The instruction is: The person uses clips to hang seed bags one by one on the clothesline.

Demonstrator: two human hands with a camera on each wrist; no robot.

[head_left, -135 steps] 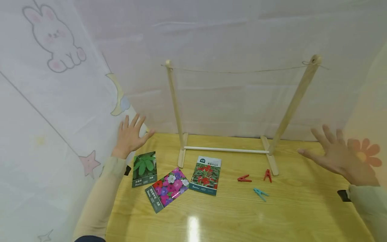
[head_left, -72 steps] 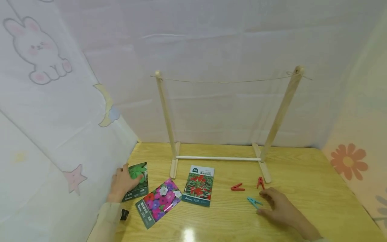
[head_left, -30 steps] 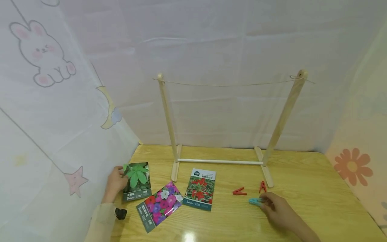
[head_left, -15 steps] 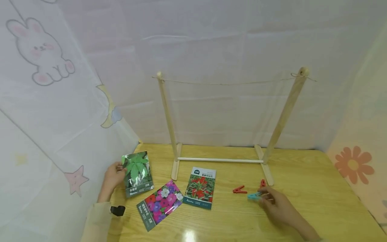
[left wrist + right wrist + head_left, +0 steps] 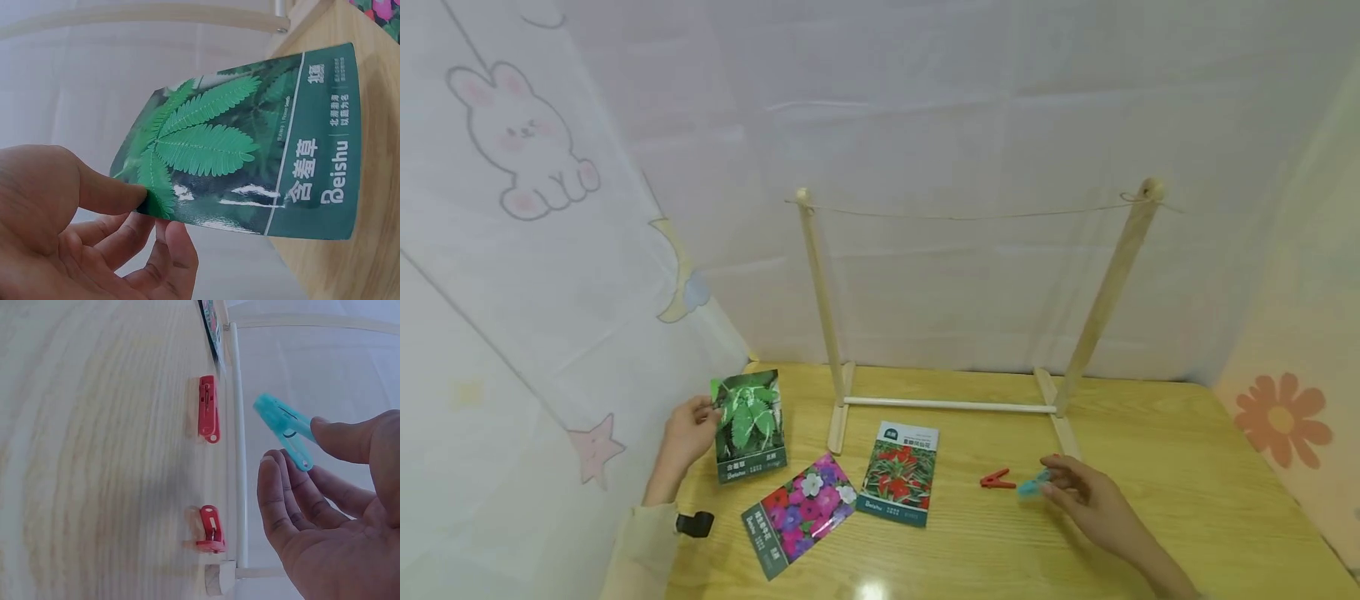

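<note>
My left hand (image 5: 687, 435) pinches the left edge of a seed packet (image 5: 749, 433) with a green leaf picture, between thumb and fingers. In the left wrist view this leaf packet (image 5: 209, 147) is tilted up off the wooden table. My right hand (image 5: 1096, 507) holds a turquoise clothespin (image 5: 1034, 483) over the table at the right. The right wrist view shows the clothespin (image 5: 284, 428) with the thumb on one handle and fingers at the other. Two red clothespins lie nearby, a nearer-centre red clothespin (image 5: 208, 407) and another red clothespin (image 5: 211, 531) mostly hidden in the head view.
A wooden stand with a left post (image 5: 822, 292), a right post (image 5: 1108, 300) and a white crossbar (image 5: 951, 405) stands at the back. A thin string (image 5: 955, 218) spans its tops. A petunia-pictured packet (image 5: 801, 512) and a red-flower packet (image 5: 898, 473) lie on the table (image 5: 955, 542).
Both hands came in from the sides. My left hand took hold of the leaf packet and lifted it; my right hand picked up the turquoise clothespin.
</note>
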